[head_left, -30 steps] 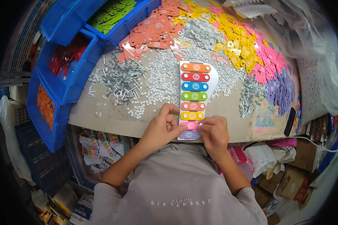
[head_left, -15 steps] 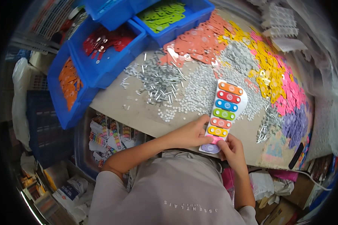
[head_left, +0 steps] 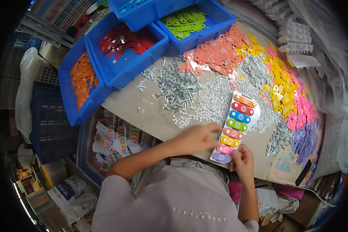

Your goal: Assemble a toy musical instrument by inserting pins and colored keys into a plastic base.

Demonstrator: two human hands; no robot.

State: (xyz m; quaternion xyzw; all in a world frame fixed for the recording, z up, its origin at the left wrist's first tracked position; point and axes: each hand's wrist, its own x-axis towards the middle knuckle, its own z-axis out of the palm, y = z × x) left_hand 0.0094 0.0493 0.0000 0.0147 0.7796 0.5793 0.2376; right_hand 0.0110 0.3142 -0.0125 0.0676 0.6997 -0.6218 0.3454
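A toy xylophone [head_left: 236, 133] with a white base and a column of coloured bars, orange at the far end down to purple at the near end, lies tilted at the table's front edge. My right hand [head_left: 242, 157] pinches its lower right edge beside the pink and purple bars. At its left edge is my left hand [head_left: 197, 139], index finger and thumb apart, somewhat blurred; whether the fingertips touch the base is unclear. Beyond the xylophone spread many small white washers [head_left: 210, 92], and left of them lies a heap of metal pins [head_left: 179, 87].
Blue bins [head_left: 121, 75] at the far left hold orange, red and green bars. Loose salmon bars [head_left: 216, 52], yellow bars [head_left: 284, 91], pink bars [head_left: 303, 110] and purple bars [head_left: 304, 137] cover the table's far and right parts. Below the table, a tub [head_left: 89, 154] contains more xylophones.
My left thumb has come off the pink bar and the left fingers have spread apart. My right hand has shifted to the xylophone's edge. The whole view has shifted slightly.
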